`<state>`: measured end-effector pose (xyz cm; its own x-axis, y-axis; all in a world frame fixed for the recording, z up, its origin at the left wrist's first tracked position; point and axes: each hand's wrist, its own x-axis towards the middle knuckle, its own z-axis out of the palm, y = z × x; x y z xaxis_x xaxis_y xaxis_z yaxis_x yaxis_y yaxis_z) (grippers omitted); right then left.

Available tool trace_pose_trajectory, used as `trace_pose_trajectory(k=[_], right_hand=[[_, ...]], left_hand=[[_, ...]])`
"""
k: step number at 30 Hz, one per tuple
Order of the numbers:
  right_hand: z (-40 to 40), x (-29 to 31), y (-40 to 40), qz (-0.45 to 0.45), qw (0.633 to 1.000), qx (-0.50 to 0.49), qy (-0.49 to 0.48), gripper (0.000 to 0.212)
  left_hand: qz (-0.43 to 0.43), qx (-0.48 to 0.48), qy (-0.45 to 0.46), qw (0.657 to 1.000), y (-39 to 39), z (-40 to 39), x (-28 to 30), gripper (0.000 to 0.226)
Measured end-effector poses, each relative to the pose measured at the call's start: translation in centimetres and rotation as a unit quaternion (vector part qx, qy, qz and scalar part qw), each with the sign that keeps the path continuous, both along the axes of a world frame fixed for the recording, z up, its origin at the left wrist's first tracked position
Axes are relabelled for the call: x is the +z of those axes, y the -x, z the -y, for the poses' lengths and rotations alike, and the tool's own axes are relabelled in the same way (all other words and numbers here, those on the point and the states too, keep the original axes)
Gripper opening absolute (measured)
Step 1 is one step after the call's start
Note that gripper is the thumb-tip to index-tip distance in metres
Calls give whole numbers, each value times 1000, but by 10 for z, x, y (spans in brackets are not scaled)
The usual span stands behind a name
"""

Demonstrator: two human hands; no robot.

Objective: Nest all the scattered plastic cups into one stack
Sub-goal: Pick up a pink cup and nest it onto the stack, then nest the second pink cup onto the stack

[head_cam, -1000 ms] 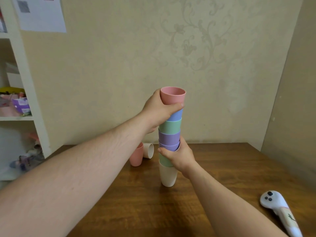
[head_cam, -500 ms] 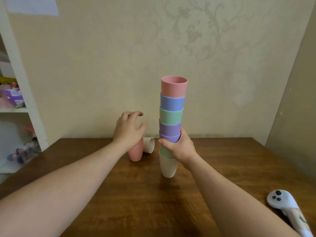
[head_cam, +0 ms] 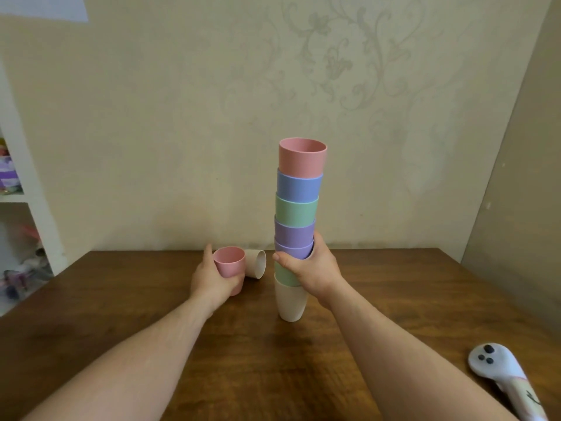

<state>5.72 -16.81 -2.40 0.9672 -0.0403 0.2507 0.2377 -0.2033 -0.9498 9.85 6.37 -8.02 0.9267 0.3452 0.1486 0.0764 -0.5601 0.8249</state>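
A tall stack of nested cups (head_cam: 299, 202) stands on the wooden table (head_cam: 273, 360), with a pink cup on top and a cream one at the bottom. My right hand (head_cam: 312, 268) grips the stack around its lower purple and green cups. Left of the stack, my left hand (head_cam: 212, 278) is wrapped around a loose pink cup (head_cam: 229, 262) that stands upright on the table. Right behind it a cream cup (head_cam: 256, 263) lies on its side, its mouth facing right.
A white handheld controller (head_cam: 501, 372) lies near the table's front right. A white shelf unit (head_cam: 21, 183) with toys stands at the left. The wall runs close behind the table, and another wall closes the right side.
My left hand left the top of the stack, came down to the left and closed around the loose pink cup. My right hand kept its hold on the stack.
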Motion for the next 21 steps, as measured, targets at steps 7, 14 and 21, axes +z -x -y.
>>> trace_pose_trajectory(k=[7,14,21], right_hand=[[-1,-2,-1,7,1000,-7,4,75],[-1,0,1,0,1000,-4,3,78],[-5,0,16,0,1000,10,-1,75]], left_hand=[[14,33,102,994,14,-10,-4,78],[132,-32,278,951,32,-5,87,60],[264,-144,337,892,74,29,221,43]])
